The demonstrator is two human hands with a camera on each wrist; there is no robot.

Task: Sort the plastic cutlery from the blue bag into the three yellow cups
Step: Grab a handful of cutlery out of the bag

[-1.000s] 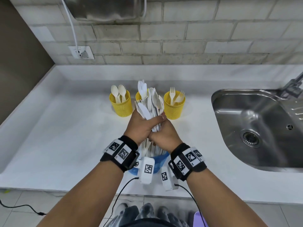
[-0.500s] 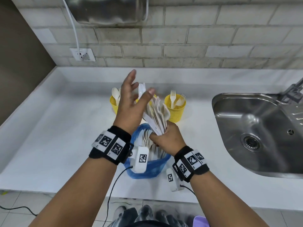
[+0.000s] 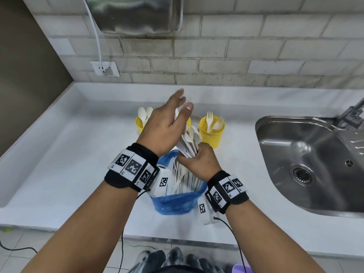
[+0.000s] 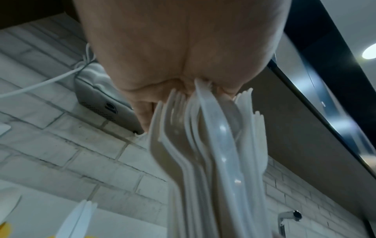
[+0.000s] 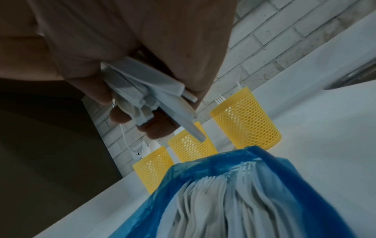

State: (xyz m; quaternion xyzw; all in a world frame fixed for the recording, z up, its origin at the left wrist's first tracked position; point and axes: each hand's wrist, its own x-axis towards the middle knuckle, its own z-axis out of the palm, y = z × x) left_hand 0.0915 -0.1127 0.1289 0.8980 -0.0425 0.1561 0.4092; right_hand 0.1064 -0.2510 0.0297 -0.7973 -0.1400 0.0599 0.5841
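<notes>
My right hand point(image 3: 197, 161) grips a bundle of white plastic cutlery point(image 3: 190, 140) by the handles, just above the blue bag point(image 3: 177, 202), which holds more cutlery. My left hand point(image 3: 183, 102) is open, fingers spread, with its palm point(image 4: 179, 48) against the bundle's upper tips point(image 4: 203, 136). Behind stand the three yellow mesh cups: the left cup point(image 3: 139, 126) with spoons, the middle cup point(image 5: 191, 146) mostly hidden behind my left hand in the head view, and the right cup point(image 3: 211, 133) with forks. In the right wrist view my fingers point(image 5: 97, 90) curl round the handle ends point(image 5: 146, 96).
A steel sink point(image 3: 315, 164) with a tap point(image 3: 350, 113) lies to the right. The white counter point(image 3: 69, 164) ends in a raised lip at left and a tiled wall behind. A wall socket point(image 3: 105, 68) and a metal box point(image 3: 134, 14) hang above.
A second ago both hands gripped the bundle. My left hand let go, rose open, and now sits over the bundle's tips. My right hand kept its hold, the bundle now tilted.
</notes>
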